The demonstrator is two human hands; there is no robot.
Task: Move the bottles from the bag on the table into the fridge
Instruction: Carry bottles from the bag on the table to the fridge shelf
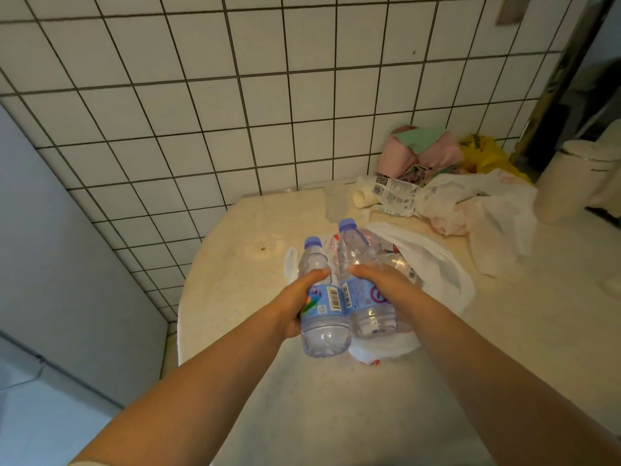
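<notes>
Two bottles up, one per hand, above the bag (pixel 433 264).
Left hand (pixel 299 301) wraps left bottle (pixel 322 311), right hand (pixel 386 287) wraps right bottle (pixel 364 284); grip labels firmly, avoid knocking them together.

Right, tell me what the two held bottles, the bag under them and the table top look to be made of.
Left bottle and right bottle: clear glossy plastic, see-through with highlights, blue caps and printed labels. Bag: thin white plastic film, crinkled and slightly translucent. Table top: pale speckled stone or a stone-look composite, smooth with a soft sheen; which one, the picture leaves open.
</notes>
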